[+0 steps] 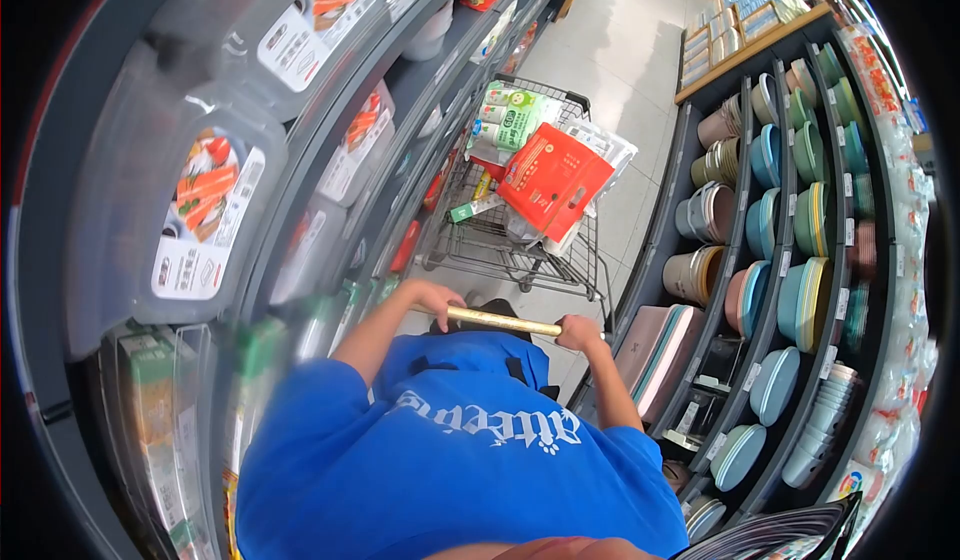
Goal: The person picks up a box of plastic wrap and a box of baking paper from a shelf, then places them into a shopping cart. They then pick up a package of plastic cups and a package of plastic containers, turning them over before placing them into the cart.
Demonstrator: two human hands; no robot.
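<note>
A long, narrow gold-coloured bar lies crosswise in front of my blue shirt. My left hand is closed round its left end, and my right hand grips the right end. Beyond my hands is a wire shopping cart. In it lie a red package, a green and white package, a slim green and white box and a whitish pack partly behind the red one.
Shelves on the left hold clear plastic containers with printed labels. On the right, shelves carry stacked bowls, basins and cups. A tiled aisle floor runs between them, past a wood-edged display at the upper right.
</note>
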